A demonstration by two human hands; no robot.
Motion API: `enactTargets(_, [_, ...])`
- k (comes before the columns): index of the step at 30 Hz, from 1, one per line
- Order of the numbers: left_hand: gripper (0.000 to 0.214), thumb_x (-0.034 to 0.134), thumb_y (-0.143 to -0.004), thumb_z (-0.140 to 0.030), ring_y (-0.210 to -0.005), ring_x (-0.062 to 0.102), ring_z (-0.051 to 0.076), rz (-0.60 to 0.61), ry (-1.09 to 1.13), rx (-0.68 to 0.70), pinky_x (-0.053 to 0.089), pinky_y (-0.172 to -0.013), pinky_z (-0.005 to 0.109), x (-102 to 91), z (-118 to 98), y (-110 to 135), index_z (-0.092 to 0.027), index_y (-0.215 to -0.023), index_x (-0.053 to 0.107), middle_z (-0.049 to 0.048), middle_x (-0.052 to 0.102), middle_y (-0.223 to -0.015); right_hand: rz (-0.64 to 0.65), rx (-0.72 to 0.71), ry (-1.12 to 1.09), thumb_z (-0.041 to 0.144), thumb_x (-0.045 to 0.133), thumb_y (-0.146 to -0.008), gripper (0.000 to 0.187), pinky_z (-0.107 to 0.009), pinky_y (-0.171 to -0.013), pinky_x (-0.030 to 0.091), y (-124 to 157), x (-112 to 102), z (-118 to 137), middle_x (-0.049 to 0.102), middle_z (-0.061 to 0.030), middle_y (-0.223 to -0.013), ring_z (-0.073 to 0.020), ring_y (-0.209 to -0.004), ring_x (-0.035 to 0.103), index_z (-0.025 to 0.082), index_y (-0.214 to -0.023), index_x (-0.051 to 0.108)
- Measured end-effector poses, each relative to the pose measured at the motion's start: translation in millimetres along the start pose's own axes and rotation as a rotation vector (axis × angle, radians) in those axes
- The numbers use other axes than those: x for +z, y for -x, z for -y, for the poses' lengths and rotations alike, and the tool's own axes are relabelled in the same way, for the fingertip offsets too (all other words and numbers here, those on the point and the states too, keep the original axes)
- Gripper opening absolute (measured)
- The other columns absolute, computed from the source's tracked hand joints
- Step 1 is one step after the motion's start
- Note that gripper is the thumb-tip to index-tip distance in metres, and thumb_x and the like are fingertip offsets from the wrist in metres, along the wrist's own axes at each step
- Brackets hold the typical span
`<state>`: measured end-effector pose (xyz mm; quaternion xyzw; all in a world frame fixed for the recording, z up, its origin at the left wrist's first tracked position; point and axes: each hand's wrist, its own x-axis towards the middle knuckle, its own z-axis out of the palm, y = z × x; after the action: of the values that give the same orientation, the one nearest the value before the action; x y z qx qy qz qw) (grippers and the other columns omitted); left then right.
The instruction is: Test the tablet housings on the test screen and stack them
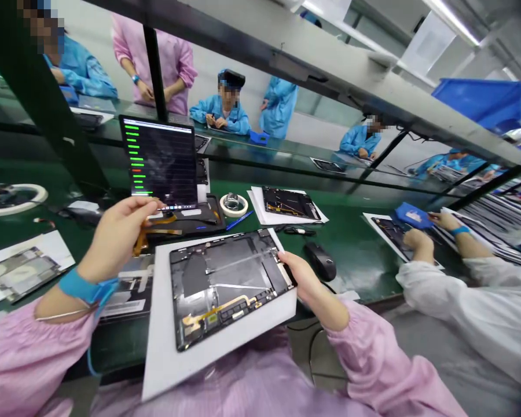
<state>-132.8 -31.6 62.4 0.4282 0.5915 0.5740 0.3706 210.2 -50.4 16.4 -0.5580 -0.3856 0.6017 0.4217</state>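
An opened tablet chassis (226, 284) lies face down on a white sheet (165, 353) in front of me, with an orange flex cable along its lower edge. My right hand (301, 275) grips the chassis at its right edge. My left hand (121, 231) is raised over the bench with fingers curled around an orange flex cable (156, 231). This cable leads toward an upright tablet (162, 162) whose dark screen shows green bars.
A tape roll (234, 204), a blue pen (239, 220), a second opened tablet on paper (289, 204) and a black mouse (321, 260) lie on the green bench. A co-worker's hands (419, 240) work at the right. Several people stand behind.
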Motion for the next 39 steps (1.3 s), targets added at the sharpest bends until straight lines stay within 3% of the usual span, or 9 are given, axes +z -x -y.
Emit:
enactTargets(3, [0.033,0.062,-0.078,-0.042,-0.077,0.055,0.012,0.213,-0.122,0.014,0.040,-0.064,0.020,5.4,2.1,4.6,-0.013,-0.094,0.063,0.0028,0.067,-0.093,-0.008,-0.180,0.156,0.050,0.064,-0.075,0.034,-0.038,-0.092,0.048,-3.2,-10.4,-21.2,0.071,-0.0052,-0.105,-0.0261,-0.107,0.061,0.022,-0.094,0.068])
enactTargets(5, [0.033,0.061,-0.077,-0.044,-0.075,0.057,0.014,0.363,-0.233,0.035,0.041,-0.063,0.022,10.2,3.6,10.2,-0.014,-0.090,0.065,0.0031,0.067,-0.085,-0.021,-0.299,0.366,0.052,0.058,-0.080,0.041,-0.043,-0.106,0.036,-5.3,-20.0,-26.4,0.059,-0.0064,-0.130,-0.0267,-0.130,0.045,0.025,-0.109,0.066])
enactTargets(8, [0.033,0.061,-0.076,-0.047,-0.067,0.059,0.015,0.606,-0.353,0.044,0.045,-0.061,0.025,16.9,9.5,18.9,-0.017,-0.088,0.069,0.0030,0.069,-0.080,-0.077,-0.438,0.720,0.047,0.058,-0.080,0.054,-0.048,-0.115,0.021,-2.7,-24.6,-20.7,0.035,-0.0087,-0.150,-0.0271,-0.143,0.022,0.024,-0.128,0.055])
enactTargets(10, [0.032,0.061,-0.075,-0.045,-0.061,0.060,0.015,0.728,-0.390,-0.004,0.046,-0.058,0.026,21.0,16.4,23.5,-0.018,-0.087,0.070,0.0032,0.070,-0.078,-0.026,-0.555,0.904,0.039,0.058,-0.082,0.054,-0.050,-0.115,0.021,2.0,-12.5,-9.0,0.032,-0.0111,-0.151,-0.0275,-0.142,0.023,0.022,-0.132,0.050])
enactTargets(12, [0.031,0.060,-0.075,-0.044,-0.056,0.060,0.015,0.785,-0.412,-0.051,0.046,-0.054,0.026,25.1,24.7,26.6,-0.018,-0.088,0.070,0.0034,0.070,-0.076,0.177,-0.657,1.017,0.030,0.054,-0.086,0.039,-0.047,-0.111,0.030,5.0,12.9,3.7,0.045,-0.0114,-0.141,-0.0254,-0.133,0.039,0.023,-0.124,0.057])
enactTargets(15, [0.028,0.058,-0.075,-0.040,-0.053,0.061,0.015,0.790,-0.467,-0.032,0.046,-0.053,0.026,31.0,36.3,29.0,-0.017,-0.086,0.069,0.0031,0.070,-0.072,0.484,-0.727,1.084,0.020,0.054,-0.086,0.018,-0.041,-0.097,0.042,-0.3,61.8,11.6,0.063,-0.0085,-0.109,-0.0220,-0.107,0.056,0.023,-0.100,0.066])
enactTargets(19, [0.020,0.054,-0.074,-0.029,-0.063,0.063,0.017,0.748,-0.582,0.076,0.046,-0.061,0.026,38.0,41.8,31.1,-0.017,-0.079,0.069,0.0029,0.070,-0.072,0.495,-0.750,1.082,0.014,0.065,-0.077,0.010,-0.038,-0.084,0.043,-18.8,102.3,-0.4,0.061,-0.0043,-0.088,-0.0208,-0.090,0.054,0.020,-0.083,0.061])
enactTargets(31, [0.018,0.053,-0.072,-0.020,-0.077,0.061,0.019,0.692,-0.797,0.236,0.045,-0.072,0.028,44.3,34.4,40.8,-0.020,-0.076,0.070,0.0022,0.070,-0.078,0.470,-0.694,1.004,0.016,0.067,-0.079,0.010,-0.032,-0.077,0.038,-26.9,100.5,-10.2,0.059,-0.0004,-0.079,-0.0170,-0.082,0.051,0.019,-0.076,0.057])
enactTargets(39, [0.017,0.054,-0.072,-0.018,-0.075,0.060,0.017,0.710,-0.767,0.218,0.044,-0.070,0.026,45.9,37.5,39.6,-0.021,-0.074,0.070,0.0001,0.070,-0.074,0.456,-0.698,1.025,0.015,0.066,-0.079,0.010,-0.031,-0.077,0.037,-27.5,101.1,-11.8,0.059,-0.0002,-0.078,-0.0170,-0.082,0.051,0.019,-0.076,0.057])
